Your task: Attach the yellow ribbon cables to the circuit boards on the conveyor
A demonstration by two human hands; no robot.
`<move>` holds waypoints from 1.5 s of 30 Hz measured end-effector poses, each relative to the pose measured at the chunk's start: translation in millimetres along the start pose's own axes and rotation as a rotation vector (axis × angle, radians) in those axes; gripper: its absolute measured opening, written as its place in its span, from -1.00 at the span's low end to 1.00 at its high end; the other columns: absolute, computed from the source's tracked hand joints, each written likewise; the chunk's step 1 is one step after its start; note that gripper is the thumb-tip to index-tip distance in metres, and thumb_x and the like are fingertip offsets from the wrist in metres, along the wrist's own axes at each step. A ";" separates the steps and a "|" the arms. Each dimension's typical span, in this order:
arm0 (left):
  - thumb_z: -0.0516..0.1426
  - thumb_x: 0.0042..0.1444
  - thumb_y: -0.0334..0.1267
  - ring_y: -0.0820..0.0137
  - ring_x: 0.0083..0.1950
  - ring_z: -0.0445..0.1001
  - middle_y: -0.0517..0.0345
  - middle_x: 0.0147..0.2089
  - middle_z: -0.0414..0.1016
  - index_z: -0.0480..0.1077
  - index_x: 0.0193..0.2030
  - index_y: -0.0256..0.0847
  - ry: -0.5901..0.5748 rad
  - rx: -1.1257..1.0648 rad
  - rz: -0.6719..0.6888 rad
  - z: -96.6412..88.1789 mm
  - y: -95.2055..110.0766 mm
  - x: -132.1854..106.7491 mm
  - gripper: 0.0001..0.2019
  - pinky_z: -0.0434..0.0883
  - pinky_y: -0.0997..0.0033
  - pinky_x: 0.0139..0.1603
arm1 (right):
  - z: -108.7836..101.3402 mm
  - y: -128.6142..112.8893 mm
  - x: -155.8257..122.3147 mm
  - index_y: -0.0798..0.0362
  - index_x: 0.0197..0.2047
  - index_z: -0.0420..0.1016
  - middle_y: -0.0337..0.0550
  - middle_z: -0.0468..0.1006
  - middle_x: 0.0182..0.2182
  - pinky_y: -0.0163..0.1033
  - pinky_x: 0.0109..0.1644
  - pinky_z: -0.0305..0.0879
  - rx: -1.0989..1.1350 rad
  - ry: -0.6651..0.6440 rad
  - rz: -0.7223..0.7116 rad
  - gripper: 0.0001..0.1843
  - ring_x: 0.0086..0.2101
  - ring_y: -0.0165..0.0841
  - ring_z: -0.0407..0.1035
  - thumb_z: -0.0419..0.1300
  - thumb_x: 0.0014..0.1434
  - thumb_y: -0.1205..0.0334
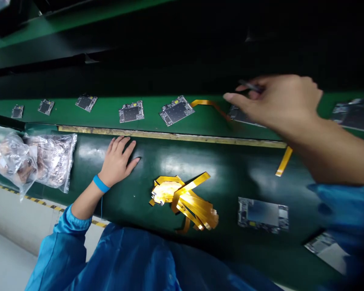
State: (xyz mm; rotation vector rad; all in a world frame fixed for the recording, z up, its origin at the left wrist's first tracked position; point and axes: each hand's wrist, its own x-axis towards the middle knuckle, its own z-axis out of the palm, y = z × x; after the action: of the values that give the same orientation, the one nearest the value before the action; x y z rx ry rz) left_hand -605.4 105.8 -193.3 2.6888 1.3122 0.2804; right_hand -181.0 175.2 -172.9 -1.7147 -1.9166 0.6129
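My left hand (117,159), with a blue band on the wrist, lies on the green bench with its fingers spread, holding nothing. Up on the right, my right hand (279,99) is closed on a slim dark rod-like thing (250,86), blurred and mostly hidden by the fingers. Below that hand, a circuit board (244,116) lies partly covered on the raised green strip. To its left is another circuit board (176,111), with a gold flex cable (206,102) reaching from its right end. A pile of gold flex cables (185,198) rests on the bench between my arms.
More circuit boards (131,112) lie spaced along the green strip (153,117). Clear bags (53,159) of coppery parts sit at the left. Near my right sleeve are a board with a metal plate (263,215) and a tilted one (329,250). A loose flex cable (284,161) hangs by the ledge.
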 end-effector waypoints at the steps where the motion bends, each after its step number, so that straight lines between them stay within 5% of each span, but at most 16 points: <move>1: 0.02 0.56 0.07 -0.10 0.53 0.36 -0.29 0.42 0.46 0.43 0.43 -0.23 0.005 0.000 0.002 -0.8 -2.5 3.8 -0.47 0.32 -0.32 0.56 | -2.3 3.1 -9.4 -0.23 0.11 0.66 0.00 0.54 -0.44 0.03 -0.21 0.21 -0.077 0.067 0.087 -0.36 -0.26 0.00 0.43 0.05 0.43 -0.51; 3: 0.00 0.56 0.08 -0.09 0.50 0.37 -0.29 0.40 0.47 0.44 0.42 -0.26 0.009 0.000 0.011 -2.6 -8.2 13.8 -0.46 0.35 -0.28 0.54 | -0.4 -3.5 -29.8 -0.33 0.04 0.68 -0.02 0.62 -0.35 0.08 -0.21 0.24 -0.148 0.051 0.137 -0.34 -0.27 0.03 0.45 0.03 0.37 -0.60; 5: 0.00 0.56 0.08 -0.09 0.50 0.37 -0.29 0.40 0.46 0.44 0.42 -0.27 -0.001 0.000 0.014 -4.7 -14.5 26.9 -0.45 0.35 -0.25 0.53 | 8.7 -20.6 -48.7 -0.30 -0.02 0.71 -0.03 0.69 -0.25 0.09 -0.20 0.29 -0.108 -0.105 0.027 -0.36 -0.28 0.00 0.49 0.00 0.41 -0.54; 9: 0.03 0.54 0.03 -0.09 0.49 0.36 -0.27 0.42 0.45 0.44 0.42 -0.25 -0.035 0.001 0.001 -9.1 -24.2 54.0 -0.48 0.34 -0.24 0.53 | 33.6 -57.9 -77.0 -0.13 -0.10 0.75 -0.03 0.74 -0.18 -0.07 -0.25 0.29 0.052 -0.429 -0.277 -0.52 -0.30 -0.15 0.57 0.08 0.51 -0.20; 15: 0.06 0.53 -0.01 -0.10 0.51 0.34 -0.26 0.44 0.42 0.44 0.43 -0.26 -0.076 -0.001 0.031 -12.7 -19.1 69.6 -0.49 0.35 -0.19 0.51 | 51.2 -92.6 -102.9 -0.15 -0.06 0.75 -0.15 0.73 -0.11 -0.20 -0.35 0.11 0.079 -0.771 -0.478 -0.75 -0.39 -0.35 0.54 0.19 0.49 0.15; 21: 0.07 0.53 0.00 -0.09 0.48 0.37 -0.26 0.43 0.44 0.47 0.41 -0.28 -0.092 -0.037 0.067 -9.2 -11.6 66.8 -0.49 0.37 -0.18 0.50 | 67.1 -95.6 -114.6 -0.06 -0.14 0.68 -0.16 0.69 -0.13 -0.19 -0.38 0.06 -0.054 -0.842 -0.485 -0.89 -0.41 -0.32 0.50 0.38 0.27 0.32; 26: 0.08 0.54 0.00 -0.04 0.43 0.43 -0.27 0.40 0.47 0.49 0.39 -0.32 -0.060 -0.132 0.097 -9.8 -9.4 66.5 -0.49 0.41 -0.15 0.48 | 62.0 -96.0 -110.8 -0.08 -0.22 0.65 -0.19 0.70 -0.18 -0.21 -0.29 0.20 0.182 -0.954 -0.360 -0.89 -0.28 -0.26 0.58 0.29 0.38 0.21; 32: 0.08 0.57 -0.01 0.14 0.34 0.54 -0.15 0.31 0.56 0.54 0.30 -0.23 -0.026 -0.372 0.102 -12.3 2.9 64.4 -0.59 0.50 -0.01 0.41 | 52.1 -99.3 -94.4 -0.01 -0.35 0.56 -0.13 0.61 -0.36 -0.18 -0.29 0.22 0.442 -0.871 -0.120 -0.59 -0.38 -0.29 0.44 0.23 0.40 -0.13; 37: 0.12 0.56 -0.03 0.17 0.31 0.59 -0.13 0.25 0.60 0.57 0.23 -0.22 -0.005 -0.550 0.144 -9.3 7.9 64.5 -0.63 0.53 0.04 0.38 | 57.8 -93.0 -93.1 0.00 -0.41 0.62 -0.15 0.56 -0.47 -0.19 -0.33 0.19 0.435 -0.940 -0.050 -0.36 -0.43 -0.30 0.38 0.21 0.35 -0.40; 42: 0.21 0.49 -0.02 0.20 0.21 0.64 -0.11 0.17 0.65 0.61 0.11 -0.20 0.024 -0.729 0.102 -3.9 12.6 65.8 -0.69 0.58 0.10 0.28 | 61.7 -87.4 -94.6 0.02 -0.47 0.63 -0.12 0.54 -0.51 -0.19 -0.38 0.19 0.541 -0.733 0.133 -0.17 -0.46 -0.31 0.33 0.26 0.14 -0.67; 45: 0.19 0.49 0.01 0.33 -0.06 0.66 -0.06 -0.01 0.69 0.61 0.01 -0.23 -0.117 -0.935 0.017 -3.1 20.1 65.4 -0.66 0.61 0.33 -0.01 | 61.7 -85.7 -93.7 0.01 -0.46 0.64 -0.17 0.52 -0.52 -0.19 -0.38 0.21 0.563 -0.581 0.196 -0.21 -0.45 -0.31 0.32 0.32 0.10 -0.65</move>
State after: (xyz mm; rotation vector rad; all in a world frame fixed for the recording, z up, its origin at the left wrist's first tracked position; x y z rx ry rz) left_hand -551.3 145.4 -179.2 1.8816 0.8156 0.5578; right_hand -277.7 72.4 -173.2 -1.4462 -1.6723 1.6933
